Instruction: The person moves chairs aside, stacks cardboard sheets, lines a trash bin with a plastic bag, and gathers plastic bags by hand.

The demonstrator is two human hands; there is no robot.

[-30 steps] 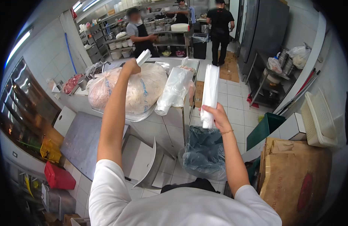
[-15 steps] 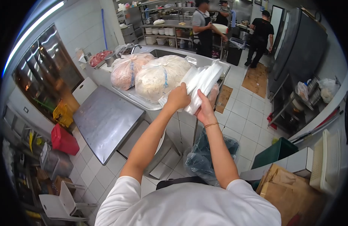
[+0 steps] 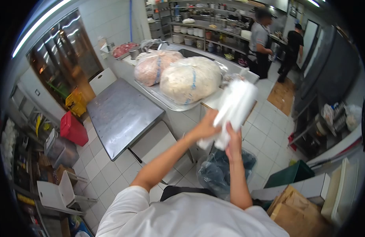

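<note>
A bundle of folded white plastic bags (image 3: 238, 103) is in front of me, blurred by motion. My left hand (image 3: 208, 125) grips its lower left side, and my right hand (image 3: 233, 141) is closed around its lower right end. Just beyond, on the steel sink counter, rests a large clear bag with pale contents (image 3: 190, 83). Behind it on the left is a second bag with pinkish contents (image 3: 153, 70). Below my right hand stands a bin lined with a clear plastic bag (image 3: 214, 173).
A steel-topped table (image 3: 123, 114) stands to the left, with white chairs (image 3: 64, 191) around it. Red meat (image 3: 125, 49) lies by the sink. Two people in dark aprons or clothes, one nearer (image 3: 261, 43) and one farther (image 3: 294, 49), are at the back right. Cardboard (image 3: 297, 213) is at lower right.
The bag bundle and both hands have moved down and to the right, away from the large bags. My view has turned left. The nearer person at the back has moved right.
</note>
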